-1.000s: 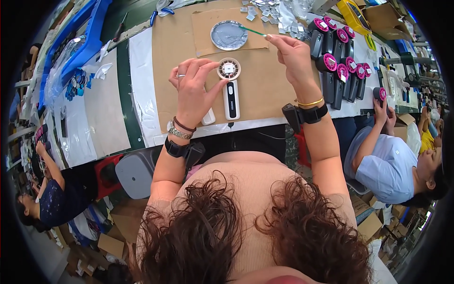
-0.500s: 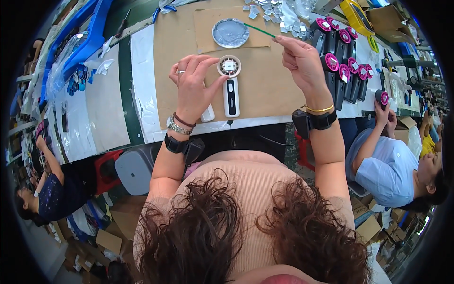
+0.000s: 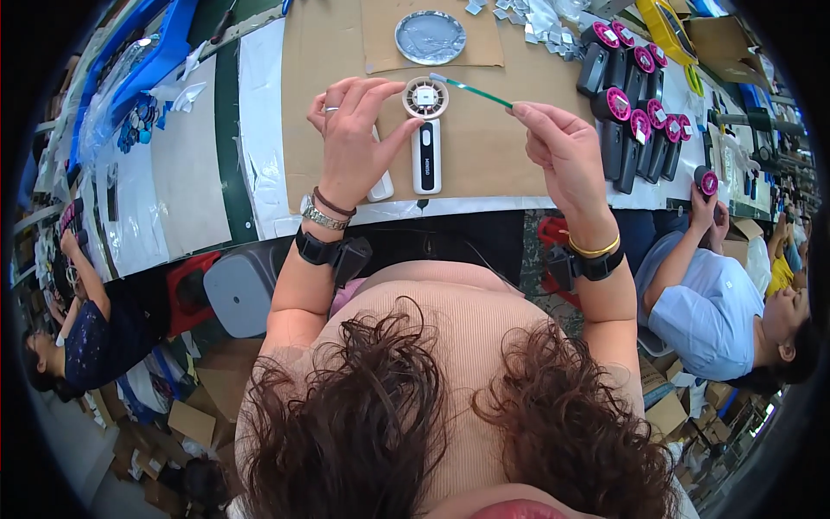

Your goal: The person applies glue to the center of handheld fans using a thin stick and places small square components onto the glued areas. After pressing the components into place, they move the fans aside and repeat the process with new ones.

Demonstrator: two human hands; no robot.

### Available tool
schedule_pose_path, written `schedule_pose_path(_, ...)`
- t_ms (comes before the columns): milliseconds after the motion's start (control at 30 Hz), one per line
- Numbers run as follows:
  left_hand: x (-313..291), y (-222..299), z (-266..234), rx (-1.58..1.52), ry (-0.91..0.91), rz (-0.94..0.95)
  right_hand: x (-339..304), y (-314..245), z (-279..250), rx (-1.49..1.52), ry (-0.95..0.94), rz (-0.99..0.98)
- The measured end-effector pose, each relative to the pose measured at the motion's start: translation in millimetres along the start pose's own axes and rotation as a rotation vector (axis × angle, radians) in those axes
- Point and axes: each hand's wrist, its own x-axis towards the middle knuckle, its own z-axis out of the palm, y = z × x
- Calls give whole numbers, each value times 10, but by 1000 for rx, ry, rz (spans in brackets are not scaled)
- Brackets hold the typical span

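Observation:
A white handheld fan (image 3: 426, 164) with a dark front strip lies on the brown board, its round head showing ribs and a pale square in the middle. My left hand (image 3: 354, 125) steadies that head between thumb and forefinger. Pinched in my right hand (image 3: 566, 147) is a thin green stick (image 3: 480, 91), its grey-smeared tip at the upper right rim of the fan head. Beyond the fan sits a round dish (image 3: 430, 62) of grey paste on a cardboard piece (image 3: 484, 56). Partly hidden by my left wrist is another white piece (image 3: 380, 186).
Several dark handheld fans with pink heads (image 3: 618, 104) stand at the right. Small grey squares (image 3: 553, 39) lie scattered at the back, near a yellow tool (image 3: 666, 30). A blue tray (image 3: 130, 86) is at the left. Co-workers sit on both sides, one in light blue (image 3: 700, 294).
My right hand has brought the green stick's tip from the paste dish down to the fan head. My left hand stays at the fan. The whole view has shifted slightly.

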Motion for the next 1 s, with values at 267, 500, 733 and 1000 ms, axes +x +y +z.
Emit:
schedule_pose_path(267, 21, 5, 8, -9, 10, 3, -16, 230, 81, -194, 77, -82)
schedule_pose_path(500, 33, 10, 10, -3, -11, 13, -8, 341, 77, -456, 98, -294)
schedule_pose_path(733, 68, 27, 16, -23, -32, 4, -13, 368, 92, -689, 65, -574)
schedule_pose_path(1000, 102, 45, 28, 4, -57, 34, 9, 357, 33, -1134, -82, -1078)
